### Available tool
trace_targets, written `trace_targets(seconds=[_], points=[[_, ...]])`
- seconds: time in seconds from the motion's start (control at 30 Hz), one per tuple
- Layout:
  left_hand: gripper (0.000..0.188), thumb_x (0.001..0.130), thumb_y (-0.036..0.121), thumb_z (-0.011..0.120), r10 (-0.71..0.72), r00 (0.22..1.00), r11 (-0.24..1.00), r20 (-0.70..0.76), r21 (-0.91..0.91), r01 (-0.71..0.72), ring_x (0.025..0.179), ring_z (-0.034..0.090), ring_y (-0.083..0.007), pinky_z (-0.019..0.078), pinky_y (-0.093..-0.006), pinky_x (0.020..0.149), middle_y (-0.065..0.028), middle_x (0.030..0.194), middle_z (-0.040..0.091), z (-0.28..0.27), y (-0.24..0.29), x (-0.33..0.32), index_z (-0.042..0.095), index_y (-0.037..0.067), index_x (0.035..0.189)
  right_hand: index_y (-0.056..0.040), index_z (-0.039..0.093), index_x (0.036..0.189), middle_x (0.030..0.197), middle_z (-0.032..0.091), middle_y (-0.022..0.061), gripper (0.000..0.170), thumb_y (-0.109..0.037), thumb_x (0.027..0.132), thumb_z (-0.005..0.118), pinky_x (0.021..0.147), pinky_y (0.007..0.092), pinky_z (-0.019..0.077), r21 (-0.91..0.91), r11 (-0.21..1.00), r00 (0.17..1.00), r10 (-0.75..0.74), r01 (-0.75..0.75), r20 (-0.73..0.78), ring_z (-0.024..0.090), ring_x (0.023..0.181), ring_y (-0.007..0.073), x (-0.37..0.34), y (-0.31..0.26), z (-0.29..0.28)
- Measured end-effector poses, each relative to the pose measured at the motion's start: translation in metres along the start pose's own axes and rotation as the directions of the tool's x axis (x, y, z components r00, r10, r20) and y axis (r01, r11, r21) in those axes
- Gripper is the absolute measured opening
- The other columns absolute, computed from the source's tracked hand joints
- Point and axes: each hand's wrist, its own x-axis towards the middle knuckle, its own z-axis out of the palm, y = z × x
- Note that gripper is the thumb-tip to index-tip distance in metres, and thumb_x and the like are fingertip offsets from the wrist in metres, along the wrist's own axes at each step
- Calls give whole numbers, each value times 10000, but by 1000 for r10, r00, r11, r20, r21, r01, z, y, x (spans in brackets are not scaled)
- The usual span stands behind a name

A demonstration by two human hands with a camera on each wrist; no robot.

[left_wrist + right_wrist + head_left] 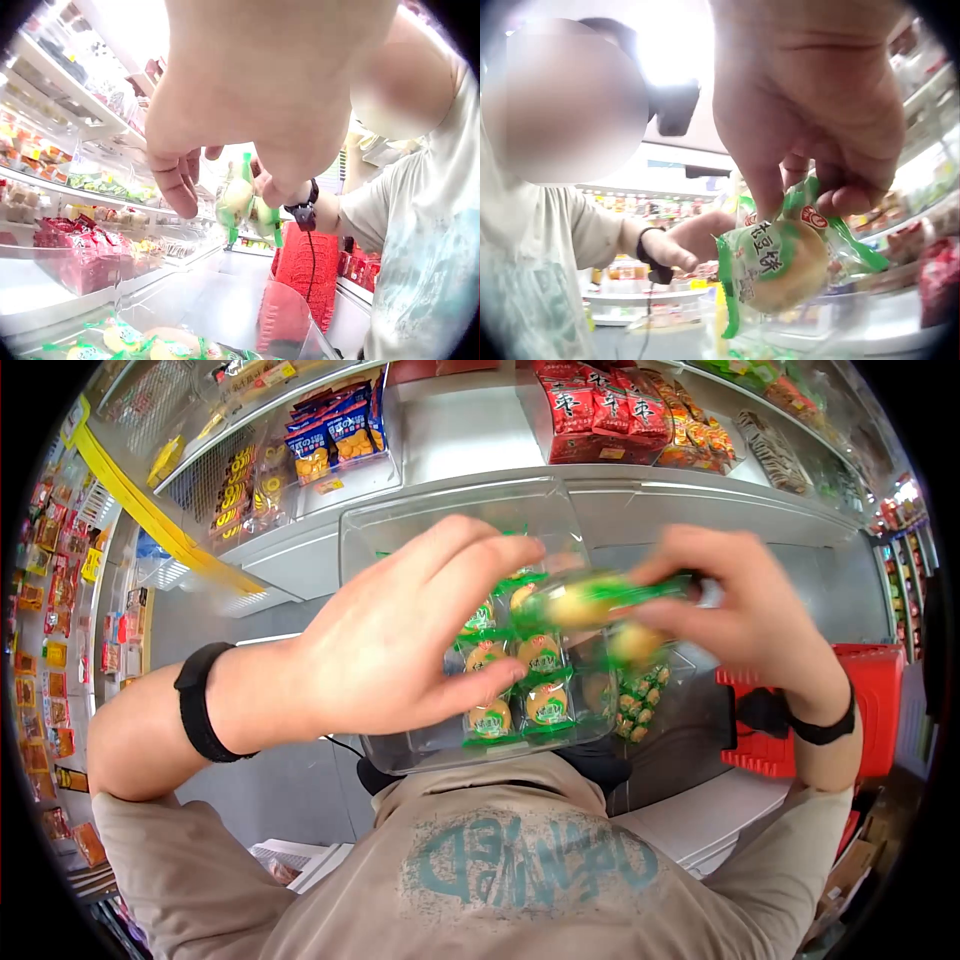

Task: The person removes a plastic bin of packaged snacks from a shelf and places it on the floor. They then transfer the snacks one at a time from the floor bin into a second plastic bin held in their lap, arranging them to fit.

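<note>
Your left hand (390, 635) is spread, thumb out, over the left half of the clear bin (450, 510). Your right hand (740, 595) pinches at least two wrapped cakes (791, 270) by their green-edged wrappers, above the bin's right edge. Packed cakes (548, 705) lie in rows inside, reaching the near edge. Well right of the bin you have a red basket (868, 705); red packets (610, 410) fill part of the shelf (465, 435) beyond its far edge.
</note>
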Motion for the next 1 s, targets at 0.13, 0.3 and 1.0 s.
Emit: trace_targets(seconds=[0.13, 0.3, 1.0], points=[[493, 790, 91, 787, -59, 989, 997, 134, 48, 53, 959, 627, -391, 532, -449, 756, -193, 1112, 607, 7, -4, -22, 517, 25, 1197, -21, 683, 986, 915, 705, 166, 243, -180, 822, 765, 730, 404, 518, 62, 991, 955, -130, 117, 268, 674, 812, 320, 51, -16, 65], [287, 814, 16, 683, -517, 742, 828, 427, 28, 561, 906, 634, -436, 521, -474, 741, -224, 932, 641, 24, -25, -51, 495, 7, 1030, -77, 666, 1076, 1038, 701, 130, 380, -338, 825, 781, 812, 431, 525, -195, 977, 824, 177, -83, 539, 670, 1000, 321, 100, -10, 113], [352, 764, 35, 657, -462, 592, 885, 661, 387, 258, 1063, 641, -375, 560, -439, 841, -219, 1171, 630, 66, -73, -66, 650, 27, 1116, -31, 611, 1077, 983, 703, 183, 300, -176, 851, 747, 831, 474, 548, -254, 957, 795, 42, 143, 606, 678, 991, 370, 100, 0, 167]])
